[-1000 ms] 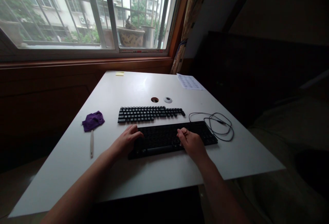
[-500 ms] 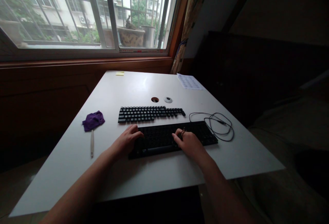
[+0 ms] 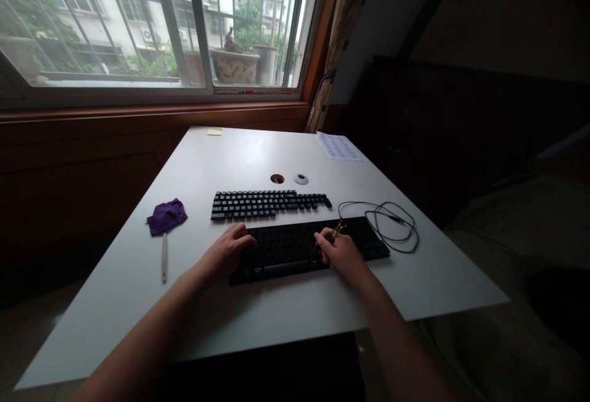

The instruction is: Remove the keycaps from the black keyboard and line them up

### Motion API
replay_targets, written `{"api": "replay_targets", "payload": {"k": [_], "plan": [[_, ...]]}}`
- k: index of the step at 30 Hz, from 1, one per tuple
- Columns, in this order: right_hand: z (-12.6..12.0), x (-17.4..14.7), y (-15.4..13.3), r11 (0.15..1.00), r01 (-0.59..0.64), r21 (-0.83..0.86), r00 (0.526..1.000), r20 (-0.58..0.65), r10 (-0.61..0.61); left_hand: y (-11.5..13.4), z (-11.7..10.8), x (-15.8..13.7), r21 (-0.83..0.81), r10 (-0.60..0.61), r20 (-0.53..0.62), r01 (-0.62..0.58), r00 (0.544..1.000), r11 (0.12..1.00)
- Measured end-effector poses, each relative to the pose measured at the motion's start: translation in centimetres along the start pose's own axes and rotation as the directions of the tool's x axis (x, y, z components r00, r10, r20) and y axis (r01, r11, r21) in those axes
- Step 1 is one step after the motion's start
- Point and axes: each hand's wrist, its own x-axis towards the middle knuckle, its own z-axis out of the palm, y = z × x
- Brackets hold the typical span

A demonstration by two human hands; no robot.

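- The black keyboard (image 3: 286,248) lies on the white desk (image 3: 258,156), just below the frame's centre.
- The left hand (image 3: 228,247) is on its left end, fingers bent; I cannot tell whether they grip or only steady it.
- The right hand (image 3: 343,254), right of centre, has its fingers closed around a thin tool (image 3: 338,228) over the keyboard.
- Done, by the look of it: many loose keys (image 3: 249,203) sit in tidy rows just above the keyboard, the block stepped and shorter toward its right.
- Left: probably some keys on the board, though it is too dark to count them.
- The cable (image 3: 399,220) lies looped at centre right.
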Motion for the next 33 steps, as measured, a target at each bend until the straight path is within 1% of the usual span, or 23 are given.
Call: {"api": "replay_targets", "payload": {"k": [6, 11, 15, 21, 25, 29, 33], "plan": [[-0.3, -0.7, -0.7, 0.995, 0.052, -0.09, 0.995, -0.075, -0.059, -0.1, 0.0, -0.1, -0.006, -0.019, 0.012, 0.019, 1.0, 1.0], [-0.5, -0.8, -1.3, 0.995, 0.053, -0.09, 0.996, -0.066, -0.059, -0.1, -0.2, 0.0, -0.029, -0.023, -0.012, 0.023, 1.0, 0.999], [0.3, -0.8, -2.4, 0.997, 0.064, -0.05, 0.996, -0.055, -0.067, 0.7, -0.5, 0.1, -0.014, -0.004, -0.013, 0.004, 1.0, 1.0], [2.8, -0.7, -5.0, 0.991, 0.097, 0.094, 0.995, 0.002, -0.097, 2.1, -0.8, 0.4, 0.016, 0.103, -0.017, -0.102, 0.995, 0.995], [4.3, -0.1, -6.4, 0.98, 0.098, 0.173, 0.992, 0.059, -0.11, 2.9, -0.8, 0.6, 0.058, 0.201, 0.009, -0.201, 0.98, 0.978], [5.0, 0.3, -7.2, 0.973, 0.096, 0.211, 0.987, 0.103, -0.12, 3.7, -1.0, 0.9, 0.102, 0.27, 0.045, -0.273, 0.962, 0.957], [5.4, 0.3, -7.5, 0.972, 0.094, 0.217, 0.985, 0.124, -0.123, 4.2, -1.3, 1.1, 0.123, 0.29, 0.074, -0.297, 0.954, 0.947]]}}
